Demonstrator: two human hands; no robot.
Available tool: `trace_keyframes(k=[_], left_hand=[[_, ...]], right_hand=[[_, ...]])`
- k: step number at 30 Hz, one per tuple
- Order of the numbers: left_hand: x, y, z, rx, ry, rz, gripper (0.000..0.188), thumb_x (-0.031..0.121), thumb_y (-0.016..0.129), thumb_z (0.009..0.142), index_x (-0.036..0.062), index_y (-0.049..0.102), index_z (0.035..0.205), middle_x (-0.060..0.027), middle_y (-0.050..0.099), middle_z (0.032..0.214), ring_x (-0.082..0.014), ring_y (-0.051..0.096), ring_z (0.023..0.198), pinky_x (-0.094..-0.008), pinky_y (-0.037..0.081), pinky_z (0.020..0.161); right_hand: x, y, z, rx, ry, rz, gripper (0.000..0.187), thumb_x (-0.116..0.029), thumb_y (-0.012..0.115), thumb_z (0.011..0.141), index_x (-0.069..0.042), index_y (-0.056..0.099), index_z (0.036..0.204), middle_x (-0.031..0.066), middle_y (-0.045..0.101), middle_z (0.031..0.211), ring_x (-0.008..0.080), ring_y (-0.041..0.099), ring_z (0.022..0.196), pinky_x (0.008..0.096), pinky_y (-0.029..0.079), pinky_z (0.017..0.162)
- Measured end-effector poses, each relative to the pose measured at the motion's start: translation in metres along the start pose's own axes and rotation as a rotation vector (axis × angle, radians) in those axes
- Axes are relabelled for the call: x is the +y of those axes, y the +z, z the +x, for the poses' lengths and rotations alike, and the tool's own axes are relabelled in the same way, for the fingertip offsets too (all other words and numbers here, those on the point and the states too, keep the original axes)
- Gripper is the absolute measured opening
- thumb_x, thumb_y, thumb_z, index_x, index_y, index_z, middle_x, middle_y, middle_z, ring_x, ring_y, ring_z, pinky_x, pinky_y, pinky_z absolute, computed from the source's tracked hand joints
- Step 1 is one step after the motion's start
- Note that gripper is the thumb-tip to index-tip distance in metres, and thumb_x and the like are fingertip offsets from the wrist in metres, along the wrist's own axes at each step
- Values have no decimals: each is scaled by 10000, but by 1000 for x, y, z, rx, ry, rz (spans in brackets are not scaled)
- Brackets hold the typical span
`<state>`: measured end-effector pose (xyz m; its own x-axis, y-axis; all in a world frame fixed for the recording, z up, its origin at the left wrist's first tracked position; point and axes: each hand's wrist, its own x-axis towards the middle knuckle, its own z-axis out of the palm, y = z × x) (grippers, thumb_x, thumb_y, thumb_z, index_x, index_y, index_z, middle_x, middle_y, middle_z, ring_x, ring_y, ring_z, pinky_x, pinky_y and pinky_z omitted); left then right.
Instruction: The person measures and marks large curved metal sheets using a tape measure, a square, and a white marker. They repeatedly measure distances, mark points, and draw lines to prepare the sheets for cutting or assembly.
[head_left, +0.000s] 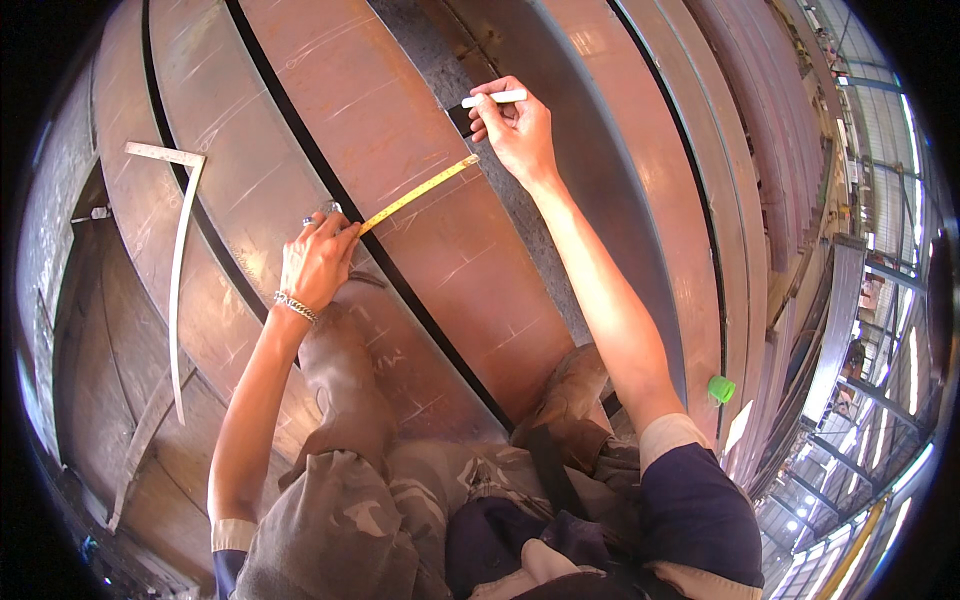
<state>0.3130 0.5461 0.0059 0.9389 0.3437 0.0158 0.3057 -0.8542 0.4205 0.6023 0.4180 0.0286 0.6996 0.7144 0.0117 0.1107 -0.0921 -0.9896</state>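
My left hand (318, 262) is closed around a tape measure, whose case is mostly hidden under the fingers. The yellow blade (420, 190) stretches to the upper right across a brownish steel plate (480, 270). Its tip lies at the plate's far right edge. Beyond that tip, my right hand (515, 130) grips a white chalk stick (495, 99) between thumb and fingers, raised near the plate edge. Pale scratched lines mark the plate.
A metal carpenter's square (186, 220) lies on plates to the left. Dark gaps (290, 100) separate the long plates. A green cup-like object (721, 389) sits at the right, near stacked plates (790, 130). My knees rest between the hands and my body.
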Motion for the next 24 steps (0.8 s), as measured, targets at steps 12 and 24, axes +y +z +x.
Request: trace_keyframes(k=[12,24], left_hand=[[-9,1,10,10,13,85,175,125,663,921,109,766,1062,-43,684,1050,-262,657,947,-412,591,722],[-7,3,13,-26,-2,73,195,122,650,930,96,752,1094,-45,668,1072,-265,651,951,-413,591,729]], right_hand=[[6,3,-4,-11,2,-10,100,-92,632,1009,-3,654,1050,67,680,848,93,657,714,253,578,626],[7,8,-6,-29,59,8,106,-95,640,1005,0,656,1049,69,680,841,94,655,701,252,578,624]])
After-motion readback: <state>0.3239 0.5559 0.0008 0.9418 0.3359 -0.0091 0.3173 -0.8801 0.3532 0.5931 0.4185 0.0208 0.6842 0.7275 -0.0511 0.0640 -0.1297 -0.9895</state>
